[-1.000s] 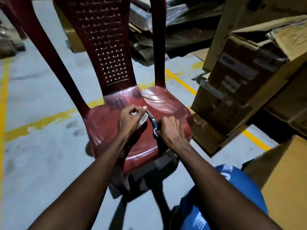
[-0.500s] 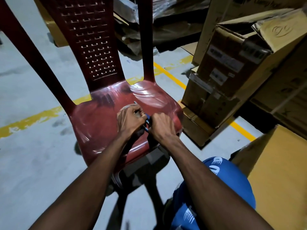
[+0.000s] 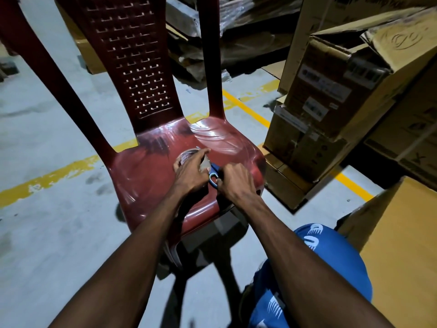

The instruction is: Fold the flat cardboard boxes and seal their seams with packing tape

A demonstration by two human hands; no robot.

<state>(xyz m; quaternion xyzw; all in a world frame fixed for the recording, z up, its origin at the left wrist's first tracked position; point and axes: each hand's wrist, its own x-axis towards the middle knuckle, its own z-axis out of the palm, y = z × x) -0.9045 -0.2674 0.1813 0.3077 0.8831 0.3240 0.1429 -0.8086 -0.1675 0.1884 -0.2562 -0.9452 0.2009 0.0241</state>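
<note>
A: Where is the tape sitting?

B: The tape [image 3: 186, 155] is lying on the seat of the chair [image 3: 146, 176], mostly under the left hand [image 3: 189, 172]. That hand is curling over the roll, fingertips pinching what looks like the loose end.

A: And the right hand?

B: The right hand [image 3: 233, 179] is closing round the scissors [image 3: 214, 175], fingers wrapping the blue handle. Whether the blades are parting, I cannot tell.

A: How is the roll likely handling?

B: I'm judging it light and stiff at the rim, with a slick film that is sticking to itself. Holding the ring by its outer edge and keeping the free end taut seems wisest.

A: Boxes?

B: Boxes [image 3: 326, 98] are standing stacked to the right, well apart from both hands.
</note>
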